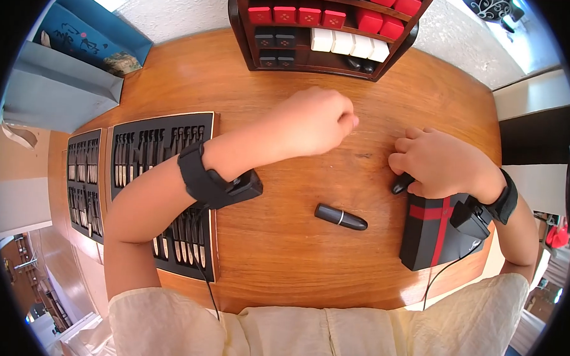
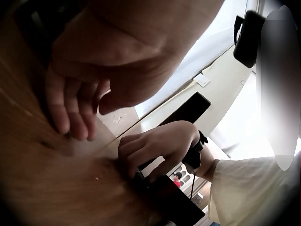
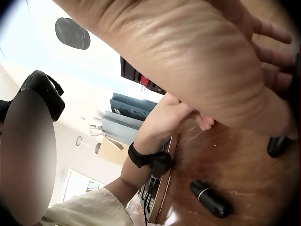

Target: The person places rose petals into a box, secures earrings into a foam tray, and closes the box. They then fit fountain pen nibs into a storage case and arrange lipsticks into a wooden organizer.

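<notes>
My left hand [image 1: 318,121] is over the middle of the wooden table, fingers loosely bent downward. In the left wrist view no object shows between those fingers [image 2: 80,113]. At the right, my right hand [image 1: 445,161] holds a small black rounded tube [image 1: 401,183] between thumb and index finger, close over the tabletop; the hand hides much of it. Its dark end [image 3: 278,146] shows below the thumb in the right wrist view. Between the hands, nearer my body, a black lipstick-like tube [image 1: 341,217] with a silver band lies on its side.
Beneath my right wrist sits a black box [image 1: 424,239] with red ribbon. Trays of dark-and-light utensils [image 1: 151,132] lie left. A wooden shelf [image 1: 301,64] with red, white and dark small boxes stands at the back. Blue paper bags [image 1: 62,76] stand back left. Cables [image 1: 442,269] trail from both wrist cameras.
</notes>
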`<state>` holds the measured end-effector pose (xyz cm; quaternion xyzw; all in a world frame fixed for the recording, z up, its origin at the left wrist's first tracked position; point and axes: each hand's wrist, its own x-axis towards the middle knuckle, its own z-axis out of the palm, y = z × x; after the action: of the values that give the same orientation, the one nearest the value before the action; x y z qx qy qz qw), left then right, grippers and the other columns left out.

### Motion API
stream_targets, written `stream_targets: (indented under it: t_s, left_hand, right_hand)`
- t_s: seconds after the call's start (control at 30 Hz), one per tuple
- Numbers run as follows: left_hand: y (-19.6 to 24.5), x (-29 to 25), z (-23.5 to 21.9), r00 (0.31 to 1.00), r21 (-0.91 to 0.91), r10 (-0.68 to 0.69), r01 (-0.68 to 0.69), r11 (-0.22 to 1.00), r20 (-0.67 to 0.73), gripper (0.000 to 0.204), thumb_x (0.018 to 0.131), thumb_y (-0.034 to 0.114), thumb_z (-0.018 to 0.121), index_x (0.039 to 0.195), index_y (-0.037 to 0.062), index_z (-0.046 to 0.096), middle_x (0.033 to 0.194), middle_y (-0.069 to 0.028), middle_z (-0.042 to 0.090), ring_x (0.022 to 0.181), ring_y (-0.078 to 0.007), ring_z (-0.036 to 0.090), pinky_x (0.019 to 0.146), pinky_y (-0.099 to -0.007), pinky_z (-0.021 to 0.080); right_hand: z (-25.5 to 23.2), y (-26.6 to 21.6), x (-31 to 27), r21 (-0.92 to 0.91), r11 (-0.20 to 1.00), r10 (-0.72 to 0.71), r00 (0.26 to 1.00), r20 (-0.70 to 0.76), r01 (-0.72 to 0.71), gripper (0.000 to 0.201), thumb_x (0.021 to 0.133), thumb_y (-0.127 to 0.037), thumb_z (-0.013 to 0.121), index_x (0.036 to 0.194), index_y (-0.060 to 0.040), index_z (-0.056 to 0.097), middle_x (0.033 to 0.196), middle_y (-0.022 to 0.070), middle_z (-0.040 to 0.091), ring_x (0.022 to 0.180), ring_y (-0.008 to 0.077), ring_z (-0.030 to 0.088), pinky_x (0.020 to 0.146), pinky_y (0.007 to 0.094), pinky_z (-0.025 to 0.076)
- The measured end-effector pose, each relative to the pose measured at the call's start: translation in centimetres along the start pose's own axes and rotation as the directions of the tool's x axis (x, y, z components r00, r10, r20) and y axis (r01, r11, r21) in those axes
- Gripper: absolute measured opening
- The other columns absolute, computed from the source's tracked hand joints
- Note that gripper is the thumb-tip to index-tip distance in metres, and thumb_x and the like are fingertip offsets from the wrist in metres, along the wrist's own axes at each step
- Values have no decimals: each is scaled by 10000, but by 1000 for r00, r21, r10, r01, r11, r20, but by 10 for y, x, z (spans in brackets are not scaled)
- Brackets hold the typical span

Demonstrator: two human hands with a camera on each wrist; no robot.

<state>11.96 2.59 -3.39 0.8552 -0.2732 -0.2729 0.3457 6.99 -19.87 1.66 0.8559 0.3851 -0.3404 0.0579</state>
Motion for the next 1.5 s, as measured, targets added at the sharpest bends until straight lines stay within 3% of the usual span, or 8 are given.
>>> stream_targets:
  t_s: [0.3,0.53,0.8,0.87,1.0,1.07,1.27,1.5]
  left_hand:
    - [30,-39,-12,881,401,60,-272,875,469,366,872,364,675,952,11,623,893,-164,668,861,-346,651,712,-430,511]
    - [16,-63,38,824,472,476,-566,676,308,367,817,346,729,911,10,614,950,-123,549,875,-294,589,709,-380,520]
    - [23,-65,71,738,593,606,-640,488,297,154,752,153,656,855,48,613,873,-66,544,754,-196,589,605,-323,504]
    - [24,-68,67,704,626,622,-665,407,343,125,746,148,644,830,62,610,812,-44,540,674,-179,581,566,-309,482]
    - [20,-80,47,692,649,625,-668,364,361,109,760,166,631,815,75,610,805,-38,548,664,-160,576,554,-281,452]
    - [17,-86,33,664,709,627,-663,242,407,131,782,192,606,835,73,622,833,-46,578,680,-149,577,558,-260,426]
    - [-2,-83,-3,612,863,651,-486,-139,450,221,797,213,588,934,51,649,931,-60,624,784,-178,572,658,-281,442]
    - [-27,-56,-27,577,938,745,-285,-200,334,316,793,169,596,1057,14,677,951,-79,634,840,-223,578,726,-306,485]
  right_hand:
    - [5,-6,11,-9,1000,23,996,-90,-24,273,759,-245,736,931,-56,640,962,97,613,1003,297,575,853,397,463]
    - [1,-11,19,105,990,118,969,-218,-97,215,794,-163,655,961,-28,663,860,169,677,845,361,654,733,439,523]
    - [3,-11,22,144,990,40,932,-361,13,190,778,-142,643,909,-5,621,821,179,653,763,375,645,669,449,521]
    - [4,-17,23,21,998,-45,853,-520,65,161,767,-126,641,874,-17,588,789,130,610,746,338,637,660,413,516]
    - [0,-19,33,-296,951,-274,674,-686,85,133,753,-115,618,847,-50,551,749,67,536,709,259,601,655,345,498]
    - [-8,-19,36,-628,778,-526,545,-653,-3,134,733,-122,596,838,-75,527,717,31,473,683,189,533,642,287,452]
    - [-15,-10,52,-764,613,-589,530,-610,-199,153,729,-137,609,832,-73,515,691,13,467,622,157,491,563,280,390]
    - [-20,-9,72,-728,624,-523,539,-660,-285,161,737,-143,618,836,-55,526,641,2,463,568,139,500,496,265,394]
